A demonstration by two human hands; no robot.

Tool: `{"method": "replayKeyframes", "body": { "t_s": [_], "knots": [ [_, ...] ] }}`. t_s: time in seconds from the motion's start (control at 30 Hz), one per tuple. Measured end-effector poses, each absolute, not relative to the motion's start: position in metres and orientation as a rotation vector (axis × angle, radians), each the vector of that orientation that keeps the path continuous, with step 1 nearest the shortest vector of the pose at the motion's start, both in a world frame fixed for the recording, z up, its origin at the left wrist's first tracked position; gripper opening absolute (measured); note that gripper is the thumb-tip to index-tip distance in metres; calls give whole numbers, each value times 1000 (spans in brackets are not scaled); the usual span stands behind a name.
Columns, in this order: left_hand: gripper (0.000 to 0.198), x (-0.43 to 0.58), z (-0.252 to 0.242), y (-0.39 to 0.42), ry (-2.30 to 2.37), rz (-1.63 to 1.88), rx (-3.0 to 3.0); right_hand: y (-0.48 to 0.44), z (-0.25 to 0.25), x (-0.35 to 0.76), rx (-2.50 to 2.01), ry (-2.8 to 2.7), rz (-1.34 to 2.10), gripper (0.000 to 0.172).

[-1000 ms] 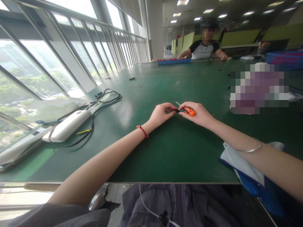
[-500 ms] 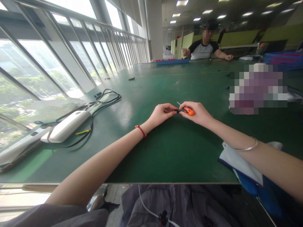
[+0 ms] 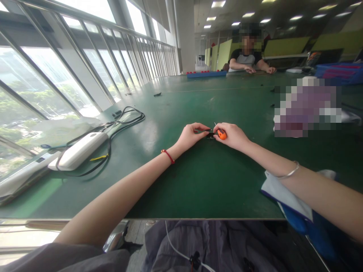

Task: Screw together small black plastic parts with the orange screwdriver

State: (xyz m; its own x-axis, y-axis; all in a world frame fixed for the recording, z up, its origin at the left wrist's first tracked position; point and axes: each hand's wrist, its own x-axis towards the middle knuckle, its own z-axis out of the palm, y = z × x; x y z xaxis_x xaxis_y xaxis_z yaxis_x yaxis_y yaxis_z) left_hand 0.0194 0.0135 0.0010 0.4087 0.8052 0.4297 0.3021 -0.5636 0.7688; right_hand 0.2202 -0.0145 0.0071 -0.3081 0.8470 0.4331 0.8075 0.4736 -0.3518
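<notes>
Over the middle of the green table (image 3: 176, 189), both my hands meet fingertip to fingertip. My left hand (image 3: 192, 136) pinches a small dark part (image 3: 210, 134), too small to name. An orange-and-black screwdriver (image 3: 222, 134) is tucked in my right hand (image 3: 233, 135), its thin shaft pointing up and away past the fingers. The right fingertips also reach the dark part, though their exact contact is hidden.
On the left lie a white power strip-like bar (image 3: 81, 151) and a coiled black cable (image 3: 129, 115). Blue-and-white cloth (image 3: 286, 192) lies under my right forearm. Across the table sit a person (image 3: 246, 60), a long blue block with red knobs (image 3: 206, 74) and a blue basket (image 3: 337, 73).
My right hand has shifted slightly left and turned, so the screwdriver's orange handle shows end-on. The dark part looks tilted differently. The person opposite has brought both hands together at the table.
</notes>
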Motion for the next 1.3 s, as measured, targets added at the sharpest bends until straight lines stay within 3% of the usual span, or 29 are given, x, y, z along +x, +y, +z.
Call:
{"method": "replayKeyframes", "body": {
  "t_s": [0.57, 0.83, 1.1, 1.3],
  "knots": [
    [15, 20, 9, 1, 1043, 1040, 2313, -19, 12, 226, -1276, -2171, 207, 16],
    [16, 3, 13, 9, 1539, 995, 2292, -16, 10, 227, -1324, -2242, 204, 26],
    [20, -1, 13, 10, 1622, 775, 2354, -19, 14, 228, -1316, -2299, 191, 18],
    [22, 5, 19, 1, 1369, 879, 2622, -19, 12, 227, -1306, -2342, 174, 10]
  ]
}}
